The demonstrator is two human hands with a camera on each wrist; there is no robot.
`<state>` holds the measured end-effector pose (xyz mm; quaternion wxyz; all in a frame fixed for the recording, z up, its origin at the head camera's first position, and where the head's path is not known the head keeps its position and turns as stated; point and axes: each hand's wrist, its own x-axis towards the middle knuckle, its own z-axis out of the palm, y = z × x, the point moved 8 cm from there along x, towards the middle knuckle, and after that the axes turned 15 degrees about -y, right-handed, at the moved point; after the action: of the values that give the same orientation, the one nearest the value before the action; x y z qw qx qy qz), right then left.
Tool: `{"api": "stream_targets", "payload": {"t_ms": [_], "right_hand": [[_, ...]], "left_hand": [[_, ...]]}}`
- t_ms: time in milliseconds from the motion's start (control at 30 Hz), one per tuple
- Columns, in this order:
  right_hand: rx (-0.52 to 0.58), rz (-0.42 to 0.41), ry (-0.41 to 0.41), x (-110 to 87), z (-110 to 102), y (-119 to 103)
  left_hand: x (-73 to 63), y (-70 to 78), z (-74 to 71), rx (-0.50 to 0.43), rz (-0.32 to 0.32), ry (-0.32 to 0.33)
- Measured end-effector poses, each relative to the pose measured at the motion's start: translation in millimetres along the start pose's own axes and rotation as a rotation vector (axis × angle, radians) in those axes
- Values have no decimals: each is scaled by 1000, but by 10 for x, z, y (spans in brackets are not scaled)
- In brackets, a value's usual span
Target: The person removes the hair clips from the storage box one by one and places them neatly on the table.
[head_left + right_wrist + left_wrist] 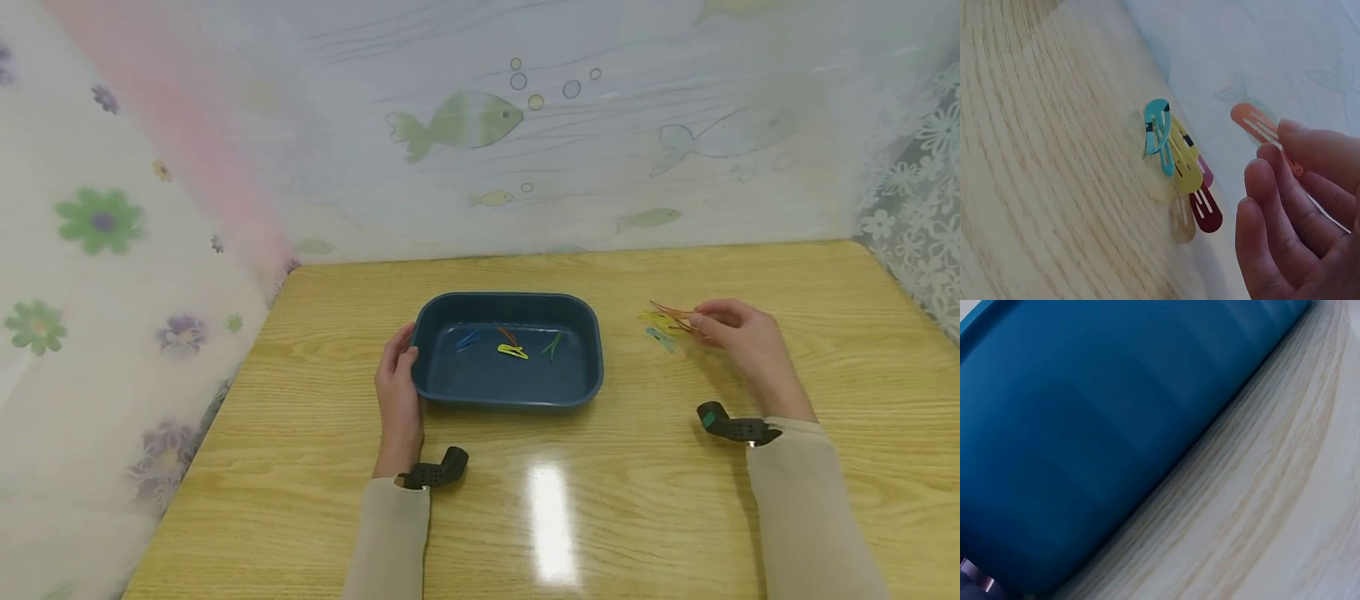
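My left hand [397, 385] grips the left side of a dark blue plastic basin [495, 405], thumb at the rim. Inside lie snap hair clips: a blue one [467, 340], a yellow one [513, 352], a reddish one [507, 336] and a green one [553, 346]. Right of the basin, my right hand [744, 340] pinches an orange snap hair clip [1249, 116] between thumb and fingertips. Beside that hand is a small cluster on the table: a teal clip [1158, 125], a yellow clip [1189, 180], a dark red clip [1210, 219] and a partly hidden magenta clip [1206, 172].
The wood-grain table [315, 500] reflects a bright light near its front. A pale curtain [360, 200] printed with fish hangs along the back edge, and flowered sheets [105, 358] stand at the left. The basin's outer wall [1097, 425] fills much of the left wrist view.
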<state>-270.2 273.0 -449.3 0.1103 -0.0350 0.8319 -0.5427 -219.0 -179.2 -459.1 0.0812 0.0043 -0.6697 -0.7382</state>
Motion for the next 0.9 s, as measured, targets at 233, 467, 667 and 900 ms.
{"api": "stream_targets", "payload": {"t_ms": [233, 467, 667, 900], "right_hand": [[11, 12, 11, -3, -33, 77], [67, 28, 32, -12, -57, 129], [117, 56, 32, -21, -86, 186], [165, 94, 27, -41, -90, 238]], "left_hand": [[2, -6, -1, -5, 6, -7], [-31, 83, 34, -3, -9, -19], [-65, 182, 82, 12, -9, -27], [-30, 92, 34, 1, -5, -12]]}}
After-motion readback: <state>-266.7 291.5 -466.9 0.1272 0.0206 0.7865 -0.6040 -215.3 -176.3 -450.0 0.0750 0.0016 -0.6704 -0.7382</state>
